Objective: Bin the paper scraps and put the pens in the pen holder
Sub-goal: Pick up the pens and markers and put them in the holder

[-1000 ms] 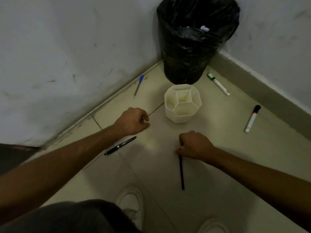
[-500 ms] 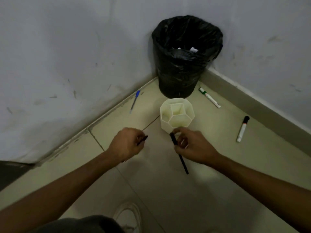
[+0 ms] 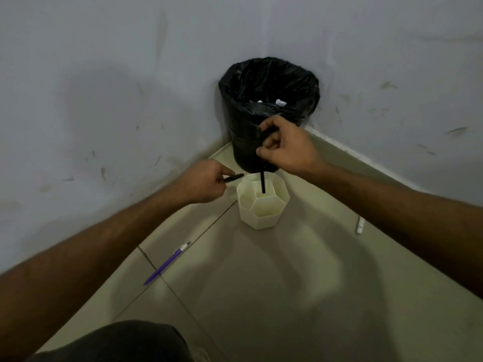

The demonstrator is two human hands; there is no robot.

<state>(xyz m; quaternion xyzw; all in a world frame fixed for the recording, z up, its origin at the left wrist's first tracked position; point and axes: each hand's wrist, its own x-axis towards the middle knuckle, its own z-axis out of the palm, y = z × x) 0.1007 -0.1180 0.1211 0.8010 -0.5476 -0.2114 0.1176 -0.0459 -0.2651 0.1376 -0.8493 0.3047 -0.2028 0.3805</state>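
Observation:
A white honeycomb pen holder (image 3: 264,214) stands on the floor in front of a bin with a black liner (image 3: 269,82); white paper scraps (image 3: 280,102) lie inside the bin. My right hand (image 3: 286,146) is above the holder, shut on a thin black pen (image 3: 262,182) that hangs upright with its lower tip inside a back compartment. Just left of the holder's rim, my left hand (image 3: 202,182) grips a second black pen (image 3: 234,177), which points right toward the holder.
A purple pen (image 3: 167,263) lies on the floor tiles at the lower left of the holder. A white marker (image 3: 360,225) shows partly beside my right forearm. Walls meet in a corner behind the bin. My dark-clothed knee (image 3: 117,343) fills the bottom edge.
Both hands rose from the floor with a black pen each. My right hand turned its pen upright and lowered the tip into the holder; my left hand moved up to the rim.

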